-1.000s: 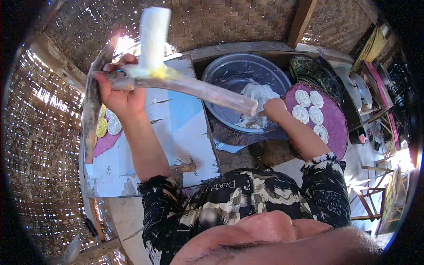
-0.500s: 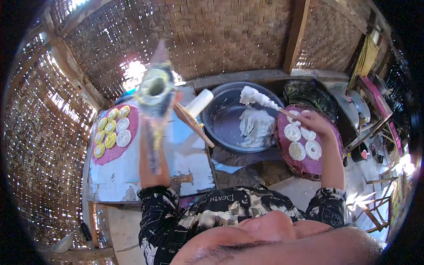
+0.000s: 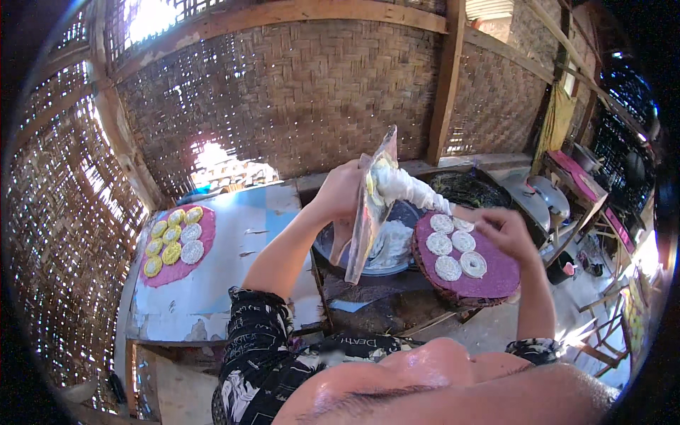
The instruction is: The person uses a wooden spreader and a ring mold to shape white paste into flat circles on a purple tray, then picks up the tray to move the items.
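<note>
My left hand (image 3: 338,190) grips a worn long tool with a round hollow, like a dough press (image 3: 363,244), held tilted above the basin. In my right hand (image 3: 508,234) is a wooden stick (image 3: 464,212), its far length coated in sticky white dough (image 3: 411,190). The coated end meets the press's hollow, and its tip is hidden there. Below, a lump of white dough (image 3: 394,241) lies in the dark grey basin (image 3: 386,270), partly covered by the press. Near my right hand, several coiled white dough rounds (image 3: 448,268) sit on a purple-covered round tray (image 3: 489,289).
On the left table (image 3: 234,283), yellow and white rounds (image 3: 170,253) rest on a pink sheet (image 3: 200,249). A large dark pan (image 3: 474,193) stands behind the tray. Metal pots (image 3: 549,195) are at the right. A woven wall (image 3: 304,99) closes the far side.
My left hand has swung the press rightward over the basin and tipped it. The dough-coated stick has met its hollow. The view has shifted, showing more of the wall.
</note>
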The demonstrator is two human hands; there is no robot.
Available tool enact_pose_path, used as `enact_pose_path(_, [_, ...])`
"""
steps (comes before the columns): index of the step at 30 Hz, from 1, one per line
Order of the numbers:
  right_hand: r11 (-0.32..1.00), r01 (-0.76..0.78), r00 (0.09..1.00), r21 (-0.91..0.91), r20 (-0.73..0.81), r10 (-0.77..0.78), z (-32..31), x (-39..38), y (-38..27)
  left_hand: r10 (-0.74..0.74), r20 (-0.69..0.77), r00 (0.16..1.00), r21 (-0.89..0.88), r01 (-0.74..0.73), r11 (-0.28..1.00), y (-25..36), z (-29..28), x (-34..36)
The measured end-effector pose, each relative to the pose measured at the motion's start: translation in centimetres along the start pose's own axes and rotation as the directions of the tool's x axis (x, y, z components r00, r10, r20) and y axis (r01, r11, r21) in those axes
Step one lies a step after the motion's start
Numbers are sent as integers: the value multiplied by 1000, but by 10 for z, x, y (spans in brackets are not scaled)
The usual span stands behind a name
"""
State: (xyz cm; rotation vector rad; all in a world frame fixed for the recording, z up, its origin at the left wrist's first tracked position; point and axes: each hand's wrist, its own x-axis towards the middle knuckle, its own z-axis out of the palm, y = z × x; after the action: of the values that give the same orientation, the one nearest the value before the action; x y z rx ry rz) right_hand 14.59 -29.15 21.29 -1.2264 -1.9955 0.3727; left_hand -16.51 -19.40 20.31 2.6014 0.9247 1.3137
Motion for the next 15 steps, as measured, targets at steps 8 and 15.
enact_pose_path(8, [236, 230, 790, -944, 40, -611, 4, 8, -107, 109, -20, 994, 100, -107, 989, 19, 26, 9])
enact_pose_path(15, [654, 239, 872, -717, -137, -469, -5, 2, -73, 100, -64, 993, 22, -99, 995, 32, 30, 15])
